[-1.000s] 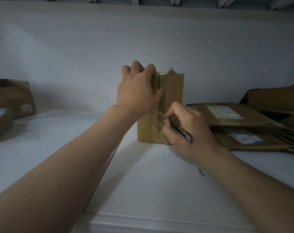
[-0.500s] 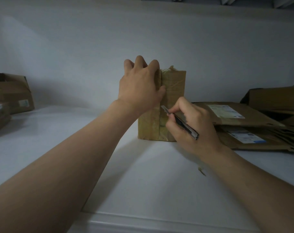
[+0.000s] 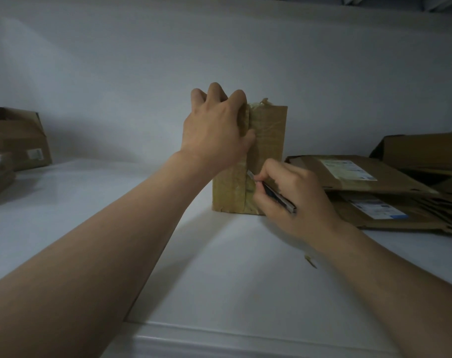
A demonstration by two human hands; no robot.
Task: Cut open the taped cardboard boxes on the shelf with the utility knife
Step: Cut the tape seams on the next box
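Landmark: taped cardboard box (image 3: 268,140), upright mid-shelf (image 3: 219,267), with the wall (image 3: 142,73) behind it.
Left hand (image 3: 217,130) is on the box's upper left corner, fingers over the top edge, thumb on the front face.
Right hand (image 3: 294,197) is before the box's lower right, holding the utility knife (image 3: 276,196); the blade tip meets the front face low on the tape seam.
Right of the box: flattened cartons (image 3: 361,177) stacked on the shelf, just beside it; an open carton (image 3: 426,148) sits behind that stack.
Far left of the box: two cartons (image 3: 18,140), well apart from it.
A scrap (image 3: 311,260) lies on the shelf before the box, to its right.
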